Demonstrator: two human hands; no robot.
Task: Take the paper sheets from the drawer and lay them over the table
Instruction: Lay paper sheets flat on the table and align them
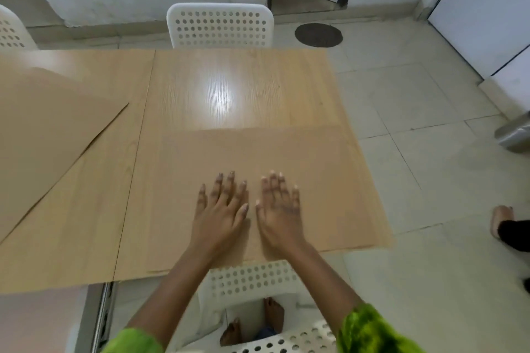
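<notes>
A large brown paper sheet [329, 175] lies flat on the near right part of the light wooden table [243, 86]. Its right edge reaches past the table's edge. My left hand [222, 209] and my right hand [279, 206] rest side by side on this sheet, palms down, fingers spread, holding nothing. A second brown sheet [43, 135] lies at an angle on the left part of the table, one corner pointing right. An open drawer [94, 318] shows below the table's near left edge, blurred.
A white perforated chair [220, 26] stands at the table's far side, another [10, 30] at far left, and one [255, 281] right under my arms. Another person's foot [502, 219] is on the tiled floor at right, near a metal bin [514, 135].
</notes>
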